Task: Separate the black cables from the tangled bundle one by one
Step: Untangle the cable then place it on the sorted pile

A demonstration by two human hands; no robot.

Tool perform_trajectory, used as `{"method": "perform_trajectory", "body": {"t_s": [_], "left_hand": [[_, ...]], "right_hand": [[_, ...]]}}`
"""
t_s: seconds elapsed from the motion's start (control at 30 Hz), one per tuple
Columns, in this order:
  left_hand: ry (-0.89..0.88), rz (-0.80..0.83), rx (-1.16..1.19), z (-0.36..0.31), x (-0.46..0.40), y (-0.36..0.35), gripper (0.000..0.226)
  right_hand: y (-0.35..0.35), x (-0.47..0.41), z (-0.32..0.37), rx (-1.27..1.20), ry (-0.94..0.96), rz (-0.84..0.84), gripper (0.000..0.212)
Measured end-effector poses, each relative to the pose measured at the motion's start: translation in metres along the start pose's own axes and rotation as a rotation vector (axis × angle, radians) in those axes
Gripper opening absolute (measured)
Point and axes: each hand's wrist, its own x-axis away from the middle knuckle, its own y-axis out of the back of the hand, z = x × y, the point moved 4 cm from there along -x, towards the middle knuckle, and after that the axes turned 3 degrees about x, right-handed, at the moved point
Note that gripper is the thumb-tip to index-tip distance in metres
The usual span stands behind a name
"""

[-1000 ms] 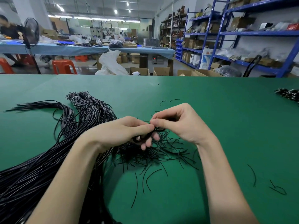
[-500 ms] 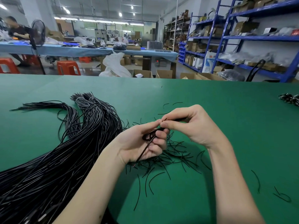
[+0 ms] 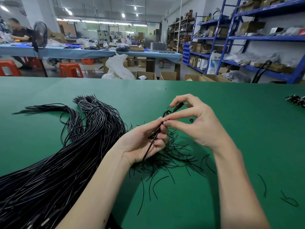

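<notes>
Head view looks down on a green table [image 3: 231,113] with both hands up over the middle of it. Left hand [image 3: 145,142] is palm-up, fingers curled in, thumb and fingertips pinching a black cable [image 3: 151,144] that runs down across the palm and off toward the wrist. Right hand [image 3: 196,123] is just beside it, fingertips nearly touching the left ones. Its thumb and index are pinched on the same cable's upper end, right at the left fingertips, and higher up its other fingers curl around a small looped bit with what looks like a dark plug end, hard to say exactly what that piece is.

Right under the hands sits a messy scatter of short black cable pieces [image 3: 173,156], spilling toward the near edge. On the left of the table is the big tangled bundle of long black cables [image 3: 69,156], sweeping from the near-left corner up toward the middle, with two fanned-out ends at the far side. A couple of stray black bits [image 3: 264,184] lie on the right near the forearm, well apart from the pile. Far right edge has a small black-and-white coiled clump [image 3: 296,100].

Background: blue shelving [image 3: 231,35] with boxes, a long blue-covered table [image 3: 82,52], orange stools [image 3: 71,69], a standing fan [image 3: 39,36].
</notes>
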Motion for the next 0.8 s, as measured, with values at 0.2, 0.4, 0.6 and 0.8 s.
{"method": "perform_trajectory", "body": {"t_s": [0.2, 0.4, 0.6, 0.8], "left_hand": [[-0.241, -0.110, -0.135, -0.014, 0.001, 0.000, 0.016], [-0.515, -0.230, -0.335, -0.021, 0.003, 0.002, 0.017], [-0.631, -0.257, -0.365, -0.024, 0.006, 0.000, 0.017], [-0.589, -0.270, -0.394, -0.022, 0.006, 0.001, 0.020]], "right_hand": [[-0.005, -0.001, 0.001, 0.066, 0.032, -0.132, 0.013], [-0.012, -0.002, 0.007, 0.083, -0.008, -0.190, 0.017], [-0.019, -0.003, 0.007, -0.054, -0.057, -0.169, 0.007], [-0.020, -0.003, -0.002, -0.200, -0.222, -0.086, 0.010]]}}
